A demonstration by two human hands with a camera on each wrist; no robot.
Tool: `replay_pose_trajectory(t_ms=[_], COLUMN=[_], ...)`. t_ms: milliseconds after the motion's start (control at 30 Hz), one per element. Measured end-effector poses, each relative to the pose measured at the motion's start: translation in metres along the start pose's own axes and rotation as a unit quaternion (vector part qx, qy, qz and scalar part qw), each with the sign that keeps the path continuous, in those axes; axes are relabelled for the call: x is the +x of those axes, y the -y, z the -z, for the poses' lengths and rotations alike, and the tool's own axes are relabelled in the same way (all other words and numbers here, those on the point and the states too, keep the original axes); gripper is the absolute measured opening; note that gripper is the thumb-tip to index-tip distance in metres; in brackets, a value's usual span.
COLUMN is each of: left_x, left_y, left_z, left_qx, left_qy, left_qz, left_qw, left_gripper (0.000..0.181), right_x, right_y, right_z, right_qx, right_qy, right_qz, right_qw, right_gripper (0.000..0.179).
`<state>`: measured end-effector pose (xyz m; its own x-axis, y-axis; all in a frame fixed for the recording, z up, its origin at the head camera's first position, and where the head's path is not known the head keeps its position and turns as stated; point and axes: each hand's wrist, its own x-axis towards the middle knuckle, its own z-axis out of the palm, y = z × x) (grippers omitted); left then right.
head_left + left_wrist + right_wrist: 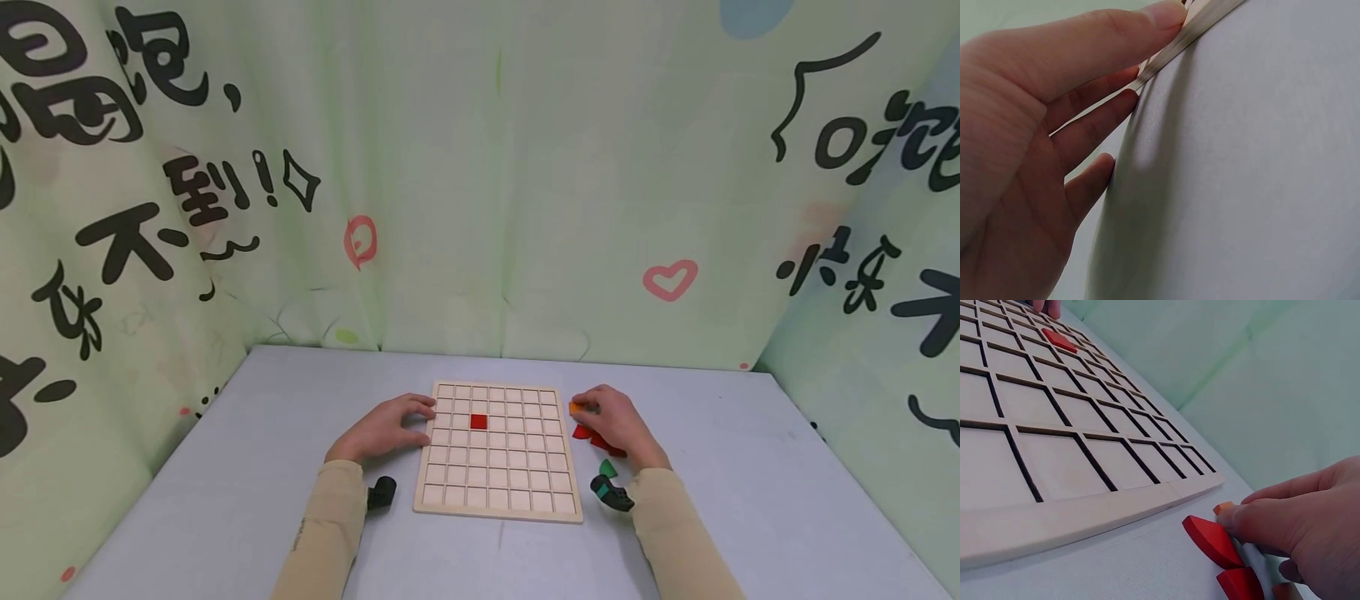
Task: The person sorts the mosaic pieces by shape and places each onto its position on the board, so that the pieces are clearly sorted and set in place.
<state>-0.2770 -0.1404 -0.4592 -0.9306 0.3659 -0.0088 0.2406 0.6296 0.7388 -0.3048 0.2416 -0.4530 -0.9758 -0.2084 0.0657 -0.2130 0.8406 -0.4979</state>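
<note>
A pale wooden grid board (498, 502) lies flat on the table, with one red square block (478, 422) in a cell of its upper left part. My left hand (386, 427) touches the board's left edge with thumb and fingertips, the fingers loosely extended. In the left wrist view the thumb (1147, 19) rests at the wooden rim. Just off the board's right edge, my right hand (617, 418) pinches a small orange block (1224, 507) between thumb and fingers. Several red blocks (1211, 540) lie beneath and beside that hand, partly hidden by it.
Nearer the right wrist lies a green block (608, 468). A dark wrist camera (611, 493) sits at the right sleeve and another dark device (382, 493) at the left one. The white table (262, 500) backs onto a printed curtain (450, 183), which also hangs on both sides.
</note>
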Motion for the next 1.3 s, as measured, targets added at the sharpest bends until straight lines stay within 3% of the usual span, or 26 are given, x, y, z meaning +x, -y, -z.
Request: replay_pose_trajectory(t_ms=[200,667,1067,1300], left_x=[0.0009,0.0012,0.0013,0.0009], left_y=[0.0012,0.0002,-0.0011,-0.0002], left_z=[-0.0005,0.0001,0.0012,0.0007], left_qx=[-0.003,-0.004,-0.006,-0.01], left_qy=[0.001,0.002,0.004,0.003], left_qz=[0.007,-0.01,-0.003,0.0], left_qw=[1.0,0.9999,1.0,0.9999], left_gripper=[0.033,0.033,0.032,0.032], right_x=[0.0003,-0.0035,-0.003,-0.006], right_y=[-0.0021,-0.002,-0.0037,-0.001], right_z=[-0.0005,0.0009,-0.0013,-0.0003], right_qx=[0.003,0.021,0.033,0.061], right_qy=[0.002,0.005,-0.018,-0.022], right_qz=[0.003,-0.016,-0.004,-0.023], right_qw=[1.0,0.9996,0.9993,0.9976], right_gripper=[0.032,0.033,0.032,0.034])
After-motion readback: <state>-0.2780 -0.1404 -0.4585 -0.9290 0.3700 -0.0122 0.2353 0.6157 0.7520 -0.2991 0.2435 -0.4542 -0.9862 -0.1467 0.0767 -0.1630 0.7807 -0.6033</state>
